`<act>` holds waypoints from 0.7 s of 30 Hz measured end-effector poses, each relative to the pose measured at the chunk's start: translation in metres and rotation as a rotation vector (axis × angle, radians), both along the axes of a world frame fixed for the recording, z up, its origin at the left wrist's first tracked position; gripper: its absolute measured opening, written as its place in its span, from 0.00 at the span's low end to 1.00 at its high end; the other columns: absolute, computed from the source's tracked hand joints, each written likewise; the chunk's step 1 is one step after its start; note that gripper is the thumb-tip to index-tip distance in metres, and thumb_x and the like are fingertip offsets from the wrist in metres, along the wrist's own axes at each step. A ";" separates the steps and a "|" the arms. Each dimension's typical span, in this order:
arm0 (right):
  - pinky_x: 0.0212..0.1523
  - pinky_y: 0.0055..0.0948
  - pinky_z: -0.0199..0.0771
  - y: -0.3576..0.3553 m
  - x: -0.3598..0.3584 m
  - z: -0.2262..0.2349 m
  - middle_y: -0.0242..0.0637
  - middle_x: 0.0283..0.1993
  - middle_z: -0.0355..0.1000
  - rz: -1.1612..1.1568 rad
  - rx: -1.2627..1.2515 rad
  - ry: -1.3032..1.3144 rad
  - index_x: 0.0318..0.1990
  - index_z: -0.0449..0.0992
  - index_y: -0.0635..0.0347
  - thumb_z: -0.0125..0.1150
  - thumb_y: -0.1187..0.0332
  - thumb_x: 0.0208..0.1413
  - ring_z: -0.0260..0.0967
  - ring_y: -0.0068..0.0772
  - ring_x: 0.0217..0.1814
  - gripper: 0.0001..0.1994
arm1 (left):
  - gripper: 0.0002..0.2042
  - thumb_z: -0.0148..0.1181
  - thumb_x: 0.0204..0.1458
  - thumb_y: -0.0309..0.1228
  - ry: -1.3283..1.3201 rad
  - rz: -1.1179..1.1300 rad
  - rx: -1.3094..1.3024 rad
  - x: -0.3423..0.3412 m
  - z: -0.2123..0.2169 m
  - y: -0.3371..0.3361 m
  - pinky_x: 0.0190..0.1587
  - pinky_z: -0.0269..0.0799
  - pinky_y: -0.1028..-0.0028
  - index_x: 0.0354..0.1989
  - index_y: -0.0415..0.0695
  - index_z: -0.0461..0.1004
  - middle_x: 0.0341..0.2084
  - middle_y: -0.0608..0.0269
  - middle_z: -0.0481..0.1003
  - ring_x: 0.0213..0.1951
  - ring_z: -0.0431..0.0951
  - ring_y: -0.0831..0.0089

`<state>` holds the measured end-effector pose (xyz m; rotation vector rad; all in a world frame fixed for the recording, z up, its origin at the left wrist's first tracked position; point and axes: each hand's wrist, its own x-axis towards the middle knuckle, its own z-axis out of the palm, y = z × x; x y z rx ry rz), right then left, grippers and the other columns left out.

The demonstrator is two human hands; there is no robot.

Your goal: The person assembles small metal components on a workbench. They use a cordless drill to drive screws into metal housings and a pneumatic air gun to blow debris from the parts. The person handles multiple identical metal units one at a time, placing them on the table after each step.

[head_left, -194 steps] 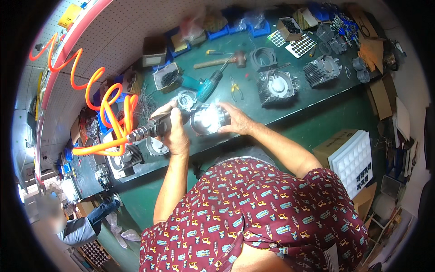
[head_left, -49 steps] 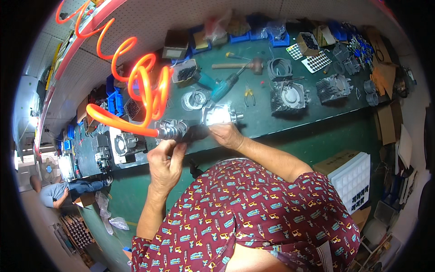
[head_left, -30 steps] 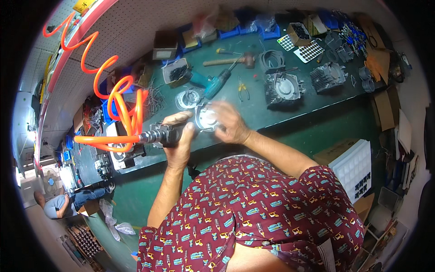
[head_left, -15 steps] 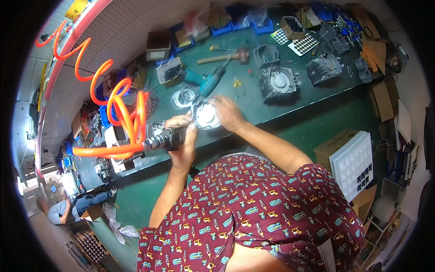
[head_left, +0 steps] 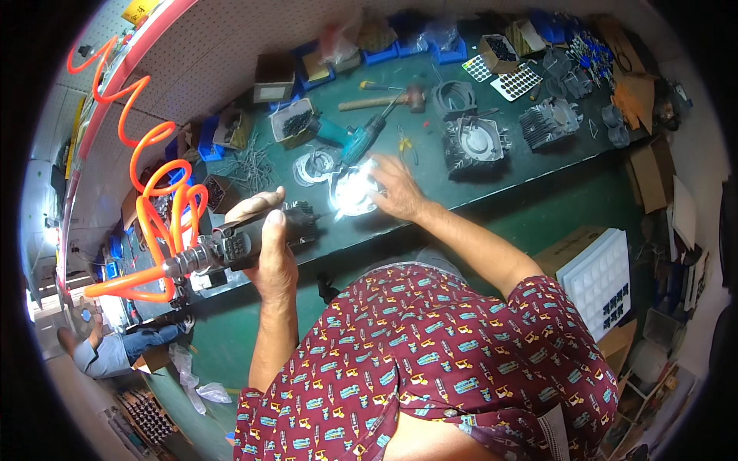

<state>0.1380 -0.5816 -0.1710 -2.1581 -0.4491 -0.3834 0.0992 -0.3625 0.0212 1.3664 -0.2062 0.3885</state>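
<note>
Left of centre, the left hand (head_left: 270, 253) wraps a dark air tool (head_left: 247, 233) on an orange hose (head_left: 127, 284); to its right, the right hand (head_left: 397, 189) touches a bright metal casting (head_left: 352, 195) at the near bench (head_left: 530, 159), glare hiding any pinch. Best brace the casting, hose slack.

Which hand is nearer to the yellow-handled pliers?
Right: the right hand, at the bright metal part, is just nearside of the pliers; the left hand, holding the hose-fed tool, is farther left.

Glare washes out the metal part (head_left: 354, 195), whose right edge the right hand (head_left: 397, 192) partly hides.
</note>
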 end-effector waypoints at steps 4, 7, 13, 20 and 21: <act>0.67 0.50 0.59 -0.012 0.009 0.014 0.46 0.65 0.65 0.116 -0.048 -0.014 0.52 0.78 0.56 0.62 0.71 0.48 0.59 0.53 0.66 0.20 | 0.14 0.61 0.53 0.20 0.011 0.006 -0.027 -0.004 -0.005 0.009 0.62 0.71 0.52 0.47 0.39 0.69 0.42 0.53 0.74 0.48 0.77 0.63; 0.55 0.45 0.63 -0.017 0.016 0.028 0.36 0.50 0.73 0.203 -0.225 -0.054 0.43 0.80 0.54 0.65 0.70 0.48 0.65 0.42 0.56 0.13 | 0.13 0.61 0.53 0.20 0.037 0.015 -0.050 -0.010 -0.007 0.015 0.61 0.71 0.51 0.47 0.40 0.69 0.42 0.53 0.74 0.48 0.76 0.63; 0.48 0.42 0.60 0.008 0.033 0.046 0.31 0.29 0.77 0.451 -0.720 0.038 0.29 0.80 0.50 0.64 0.69 0.47 0.72 0.35 0.45 0.01 | 0.14 0.61 0.52 0.21 0.043 0.041 -0.037 -0.014 -0.018 0.026 0.60 0.71 0.54 0.47 0.39 0.69 0.41 0.53 0.74 0.47 0.77 0.60; 0.50 0.42 0.60 0.035 0.042 0.030 0.32 0.33 0.78 0.434 -0.775 0.035 0.30 0.81 0.49 0.65 0.67 0.47 0.75 0.33 0.46 0.03 | 0.15 0.61 0.52 0.21 0.041 0.037 -0.117 -0.013 -0.017 0.031 0.59 0.72 0.55 0.48 0.39 0.69 0.41 0.52 0.75 0.46 0.78 0.60; 0.51 0.42 0.59 0.036 0.042 0.037 0.32 0.32 0.79 0.463 -0.874 0.068 0.31 0.81 0.50 0.64 0.67 0.48 0.76 0.33 0.45 0.03 | 0.15 0.61 0.52 0.21 0.034 0.036 -0.124 -0.012 -0.017 0.032 0.59 0.72 0.55 0.48 0.39 0.69 0.41 0.53 0.75 0.46 0.78 0.60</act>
